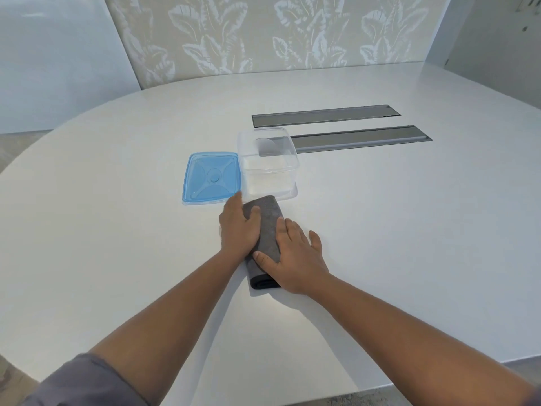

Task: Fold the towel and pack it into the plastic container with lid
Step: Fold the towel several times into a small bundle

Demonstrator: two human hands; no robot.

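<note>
A dark grey towel [268, 227], folded into a long narrow strip, lies on the white table with its far end touching the clear plastic container [268, 168]. My left hand [238, 227] rests flat on the strip's left side, thumb laid over the top. My right hand [295, 256] presses flat on its near right part, fingers spread. The container stands open and empty. Its blue lid [211, 178] lies flat on the table just left of it.
Two long grey metal slot covers [360, 138] are set into the white table [409, 230] behind and right of the container. A wall with a leaf pattern stands at the far edge. Bare tabletop stretches to both sides of my arms.
</note>
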